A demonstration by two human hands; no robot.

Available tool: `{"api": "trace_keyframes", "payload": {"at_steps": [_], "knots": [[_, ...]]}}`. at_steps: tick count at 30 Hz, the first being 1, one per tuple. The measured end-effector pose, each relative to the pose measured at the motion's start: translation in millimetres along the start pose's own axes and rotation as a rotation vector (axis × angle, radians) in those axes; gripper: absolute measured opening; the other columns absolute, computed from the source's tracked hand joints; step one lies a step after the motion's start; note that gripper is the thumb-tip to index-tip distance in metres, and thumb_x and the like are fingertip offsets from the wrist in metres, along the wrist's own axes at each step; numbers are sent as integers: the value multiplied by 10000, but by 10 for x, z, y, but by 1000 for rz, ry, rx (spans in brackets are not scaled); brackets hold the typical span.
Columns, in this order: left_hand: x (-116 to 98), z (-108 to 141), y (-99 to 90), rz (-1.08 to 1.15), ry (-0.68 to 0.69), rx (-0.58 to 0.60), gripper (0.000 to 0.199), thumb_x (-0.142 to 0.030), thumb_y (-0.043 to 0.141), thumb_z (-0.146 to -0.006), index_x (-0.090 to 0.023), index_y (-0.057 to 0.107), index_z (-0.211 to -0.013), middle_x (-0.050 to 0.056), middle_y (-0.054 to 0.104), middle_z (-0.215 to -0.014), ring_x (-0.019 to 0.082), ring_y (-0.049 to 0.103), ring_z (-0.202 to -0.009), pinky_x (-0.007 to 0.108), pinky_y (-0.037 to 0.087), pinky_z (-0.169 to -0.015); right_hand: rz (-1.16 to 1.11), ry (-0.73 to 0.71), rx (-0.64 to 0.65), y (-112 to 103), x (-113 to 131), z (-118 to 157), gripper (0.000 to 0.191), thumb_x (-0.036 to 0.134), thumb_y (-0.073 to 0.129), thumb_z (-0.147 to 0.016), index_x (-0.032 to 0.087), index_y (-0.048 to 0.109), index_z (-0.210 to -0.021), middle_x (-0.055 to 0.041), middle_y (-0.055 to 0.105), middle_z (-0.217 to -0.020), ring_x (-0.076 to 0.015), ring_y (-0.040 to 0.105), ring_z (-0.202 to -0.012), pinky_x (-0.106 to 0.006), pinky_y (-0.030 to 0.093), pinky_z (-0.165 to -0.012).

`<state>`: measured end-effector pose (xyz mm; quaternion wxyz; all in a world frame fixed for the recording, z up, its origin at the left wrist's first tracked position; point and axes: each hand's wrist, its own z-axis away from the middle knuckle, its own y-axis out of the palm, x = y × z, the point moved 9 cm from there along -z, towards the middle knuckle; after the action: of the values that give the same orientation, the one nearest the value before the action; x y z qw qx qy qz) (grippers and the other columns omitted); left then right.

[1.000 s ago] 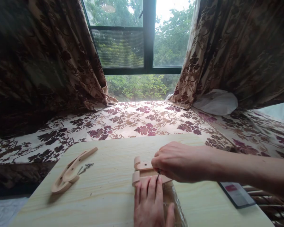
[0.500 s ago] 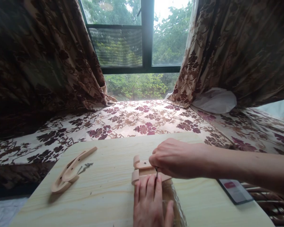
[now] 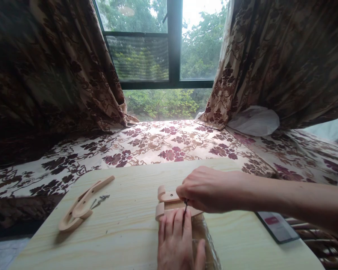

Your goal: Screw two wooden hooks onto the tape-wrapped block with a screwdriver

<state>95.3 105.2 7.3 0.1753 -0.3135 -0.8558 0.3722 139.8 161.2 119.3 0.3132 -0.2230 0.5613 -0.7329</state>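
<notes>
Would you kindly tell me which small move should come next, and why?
I would probably have the right hand give the thin dark item a small turn: it is pinched roughly upright, its lower end beside the fingers of the left hand, which lie across the near curved wooden piece, seemingly steadying it.

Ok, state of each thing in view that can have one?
Right grip: closed on slim dark metal piece
Left grip: open, on near pale hook-ended wooden piece
Curved pale wooden pieces: overlapping
Small grey metal screws: loose
Floral brown fabric curtains: parted
Dark-framed glass window: can't tell if open
Rectangular dark-edged object: lying flat
</notes>
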Motion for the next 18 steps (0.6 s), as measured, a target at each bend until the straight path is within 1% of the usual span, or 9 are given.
{"api": "trace_keyframes", "payload": {"at_steps": [3,5,8,10,12,13,15,18], "knots": [[11,-13,-31,5,-1,-15,488,-435,508,-830,-139,544,-1216,71,593,-1209,236,503,-1134,376,366,-950,3,50,-19,-29,-52,3,123,162,517,-826,144,639,-833,-60,661,-690,-134,490,-530,-285,224,-463],[23,-26,-50,5,-4,-18,472,-418,502,-830,-141,548,-1209,66,601,-1200,232,509,-1126,373,367,-944,8,49,-22,-61,-53,14,121,136,525,-803,147,640,-842,-56,666,-706,-131,489,-537,-282,229,-466],[-3,-59,-79,-2,4,-54,424,-392,470,-836,-144,576,-1163,59,628,-1148,220,530,-1085,365,376,-914,28,7,-12,-84,-11,20,136,77,521,-788,144,638,-803,-58,672,-754,-128,513,-587,-278,248,-480],[-21,-83,-109,-1,-30,-136,384,-370,408,-853,-141,610,-1087,62,656,-1067,212,551,-1026,368,384,-878,34,-13,6,-62,8,12,145,76,511,-807,135,638,-768,-64,669,-746,-127,523,-597,-273,255,-481],[19,-82,-149,18,-143,-260,389,-335,320,-868,-140,632,-995,78,673,-969,217,563,-960,395,386,-849,27,-8,24,-27,-1,0,136,100,522,-809,128,643,-752,-68,666,-711,-128,529,-579,-268,254,-474],[28,-79,-140,27,-184,-294,391,-315,298,-868,-143,634,-970,81,676,-943,221,565,-942,407,385,-840,21,6,26,-17,-17,-6,129,113,531,-805,127,647,-751,-70,666,-697,-129,533,-570,-268,249,-470],[24,-68,-106,27,-223,-332,376,-288,291,-857,-156,630,-950,77,677,-914,222,566,-919,421,380,-833,17,39,19,-21,-52,-8,132,139,537,-800,129,656,-743,-74,672,-679,-133,538,-551,-272,235,-460],[17,-44,-51,18,-223,-348,341,-285,319,-845,-173,620,-958,67,676,-906,216,568,-905,419,377,-830,20,49,21,-48,-59,5,116,130,543,-783,131,657,-758,-72,679,-683,-136,544,-546,-276,231,-451]]}}
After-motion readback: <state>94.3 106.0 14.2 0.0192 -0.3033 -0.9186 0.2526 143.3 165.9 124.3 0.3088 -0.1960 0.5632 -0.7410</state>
